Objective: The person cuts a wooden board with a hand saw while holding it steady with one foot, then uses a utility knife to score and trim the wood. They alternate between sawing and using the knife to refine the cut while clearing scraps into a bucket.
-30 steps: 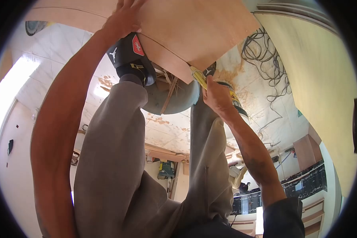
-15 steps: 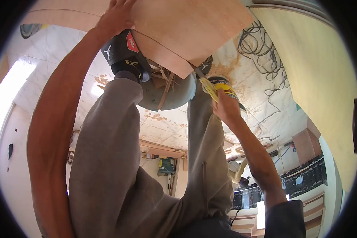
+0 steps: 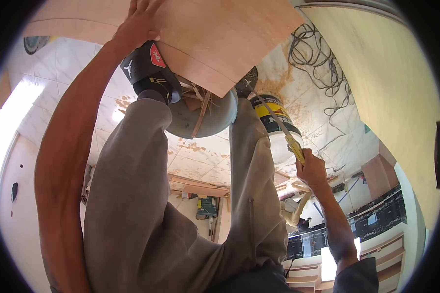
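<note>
My left hand [image 3: 139, 22] lies on a thin plywood board [image 3: 225, 34], fingers spread and pressed flat near its left side. A dark cut line runs across the board towards its near corner. In my right hand [image 3: 312, 168] is a hand saw [image 3: 277, 119] with a yellow handle and a long narrow blade, seen nearly edge-on. Its tip is just past the board's corner, apart from the wood. My left foot, in a black slide [image 3: 149, 71], is beside the board's edge. Beneath the board is a round grey-blue tub [image 3: 205, 124] with wood scraps in it.
A paint bucket [image 3: 274, 117] stands by my right leg. A tangled dark cable [image 3: 318, 53] lies on the dusty tiled floor. A large pale panel [image 3: 381, 83] is at the right. Wood strips [image 3: 195, 183] and a green container [image 3: 207, 207] are behind me.
My right hand has pulled the saw back, down and to the right, away from the board's corner. The left hand stays on the board; the view has shifted slightly.
</note>
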`<action>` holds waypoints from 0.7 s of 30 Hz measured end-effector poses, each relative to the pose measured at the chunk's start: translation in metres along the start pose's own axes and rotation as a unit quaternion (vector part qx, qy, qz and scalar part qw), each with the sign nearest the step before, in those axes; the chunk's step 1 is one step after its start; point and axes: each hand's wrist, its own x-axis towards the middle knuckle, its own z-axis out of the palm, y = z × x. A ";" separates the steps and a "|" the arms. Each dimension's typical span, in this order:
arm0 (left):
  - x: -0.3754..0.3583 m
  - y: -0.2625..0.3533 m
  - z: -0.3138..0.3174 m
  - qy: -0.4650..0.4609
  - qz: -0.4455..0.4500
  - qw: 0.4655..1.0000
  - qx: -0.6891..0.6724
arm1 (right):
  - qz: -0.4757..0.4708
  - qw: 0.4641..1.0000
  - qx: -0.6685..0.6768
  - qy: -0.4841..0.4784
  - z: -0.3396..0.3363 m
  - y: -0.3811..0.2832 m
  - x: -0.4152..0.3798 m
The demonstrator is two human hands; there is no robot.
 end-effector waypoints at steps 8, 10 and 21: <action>-0.001 0.002 0.014 0.023 -0.115 0.992 -0.056 | 0.144 0.984 0.071 0.078 0.066 0.039 -0.068; -0.001 0.005 0.010 0.021 -0.122 0.992 -0.027 | 0.167 0.980 0.082 0.076 0.085 0.048 -0.084; 0.013 0.099 0.020 -0.199 -0.129 0.971 0.023 | 0.202 0.971 0.112 0.059 0.236 0.040 -0.109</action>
